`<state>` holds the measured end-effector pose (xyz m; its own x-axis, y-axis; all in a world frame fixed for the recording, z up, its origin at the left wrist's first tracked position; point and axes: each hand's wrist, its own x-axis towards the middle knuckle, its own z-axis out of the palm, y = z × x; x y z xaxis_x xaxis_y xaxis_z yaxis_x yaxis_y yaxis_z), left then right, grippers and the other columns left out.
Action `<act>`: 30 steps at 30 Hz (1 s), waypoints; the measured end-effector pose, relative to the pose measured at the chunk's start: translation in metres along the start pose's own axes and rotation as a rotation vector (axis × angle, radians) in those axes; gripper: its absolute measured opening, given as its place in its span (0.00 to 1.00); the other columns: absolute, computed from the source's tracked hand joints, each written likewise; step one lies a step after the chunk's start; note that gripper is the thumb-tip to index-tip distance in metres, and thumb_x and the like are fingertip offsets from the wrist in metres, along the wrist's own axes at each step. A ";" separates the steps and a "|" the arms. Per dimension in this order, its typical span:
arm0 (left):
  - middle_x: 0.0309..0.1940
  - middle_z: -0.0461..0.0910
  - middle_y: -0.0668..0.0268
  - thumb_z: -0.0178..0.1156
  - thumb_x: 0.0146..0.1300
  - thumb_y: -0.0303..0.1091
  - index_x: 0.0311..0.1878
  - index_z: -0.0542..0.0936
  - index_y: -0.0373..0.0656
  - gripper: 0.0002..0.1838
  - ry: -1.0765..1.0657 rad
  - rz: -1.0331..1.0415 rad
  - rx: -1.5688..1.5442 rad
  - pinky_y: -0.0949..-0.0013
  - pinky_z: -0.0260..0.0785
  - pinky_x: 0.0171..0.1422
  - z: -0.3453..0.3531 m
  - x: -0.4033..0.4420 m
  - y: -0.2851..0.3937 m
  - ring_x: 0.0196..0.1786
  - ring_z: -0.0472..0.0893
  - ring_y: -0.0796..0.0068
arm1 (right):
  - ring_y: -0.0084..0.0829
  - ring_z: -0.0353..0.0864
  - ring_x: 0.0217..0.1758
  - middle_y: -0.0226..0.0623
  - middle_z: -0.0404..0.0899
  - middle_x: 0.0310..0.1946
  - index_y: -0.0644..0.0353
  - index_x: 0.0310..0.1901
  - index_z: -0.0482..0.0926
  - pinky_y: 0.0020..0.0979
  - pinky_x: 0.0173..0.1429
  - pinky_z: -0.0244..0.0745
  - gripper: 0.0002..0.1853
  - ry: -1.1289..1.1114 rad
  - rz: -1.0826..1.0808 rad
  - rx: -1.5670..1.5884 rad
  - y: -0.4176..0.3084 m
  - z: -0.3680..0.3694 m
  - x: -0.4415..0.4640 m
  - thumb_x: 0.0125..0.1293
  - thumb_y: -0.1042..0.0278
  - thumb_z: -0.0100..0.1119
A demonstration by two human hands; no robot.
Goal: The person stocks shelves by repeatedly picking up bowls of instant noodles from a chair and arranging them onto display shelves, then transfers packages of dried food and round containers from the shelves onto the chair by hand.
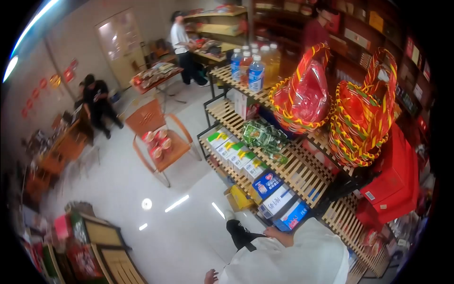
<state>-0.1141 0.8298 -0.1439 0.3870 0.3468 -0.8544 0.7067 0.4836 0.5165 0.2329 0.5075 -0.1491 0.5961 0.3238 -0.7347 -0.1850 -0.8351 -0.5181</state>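
Observation:
Low in the picture, my left hand (211,276) hangs beside my white clothing, its fingers loosely apart with nothing in them. My right hand (280,235) shows as a blurred patch of skin below the white sleeve, near a blue box (292,215) on the lower shelf; its fingers cannot be made out. Along that slatted shelf (302,165) stand white-and-green cartons (236,158) and a dark blue box (266,184). Green packets (262,135) lie on the shelf. Higher up are bottles (256,73) and two woven baskets (357,128) with red wrapping.
An orange chair (146,116) holding red-lidded tubs (157,143) stands on the floor. Red boxes (392,175) are at right, wooden crates (118,265) at lower left. A person in black (97,102), one in white (179,38) and one in dark red (316,35) are farther off.

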 end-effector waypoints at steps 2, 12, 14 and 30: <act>0.35 0.76 0.63 0.52 0.62 0.42 0.49 0.71 0.41 0.18 0.013 -0.067 0.201 0.62 0.71 0.36 0.009 0.048 0.073 0.35 0.76 0.68 | 0.36 0.80 0.22 0.41 0.78 0.18 0.63 0.23 0.79 0.34 0.29 0.75 0.17 0.050 0.300 0.237 -0.001 -0.008 0.013 0.52 0.55 0.55; 0.46 0.77 0.60 0.44 0.67 0.45 0.56 0.69 0.43 0.21 -0.142 0.511 0.283 0.69 0.68 0.43 0.049 0.179 0.509 0.44 0.76 0.70 | 0.39 0.81 0.30 0.44 0.80 0.27 0.65 0.33 0.77 0.37 0.34 0.75 0.18 0.330 0.050 0.327 -0.161 -0.086 0.142 0.54 0.55 0.53; 0.41 0.79 0.59 0.48 0.66 0.39 0.54 0.72 0.39 0.18 -0.095 0.524 0.216 0.73 0.69 0.41 0.062 0.179 0.559 0.39 0.77 0.74 | 0.40 0.80 0.37 0.44 0.80 0.32 0.63 0.35 0.77 0.39 0.42 0.73 0.16 0.150 0.204 0.503 -0.233 -0.121 0.158 0.56 0.57 0.51; 0.43 0.79 0.47 0.50 0.59 0.41 0.46 0.76 0.39 0.18 0.310 0.235 0.499 0.58 0.69 0.55 -0.139 0.388 0.646 0.49 0.77 0.50 | 0.33 0.77 0.36 0.41 0.77 0.33 0.61 0.39 0.76 0.40 0.33 0.73 0.16 -0.005 0.473 0.312 -0.566 -0.097 0.342 0.60 0.55 0.51</act>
<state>0.4101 1.3881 -0.1335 0.4288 0.6513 -0.6261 0.8439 -0.0414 0.5349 0.6175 1.0481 -0.0646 0.3890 -0.0512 -0.9198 -0.6535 -0.7191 -0.2364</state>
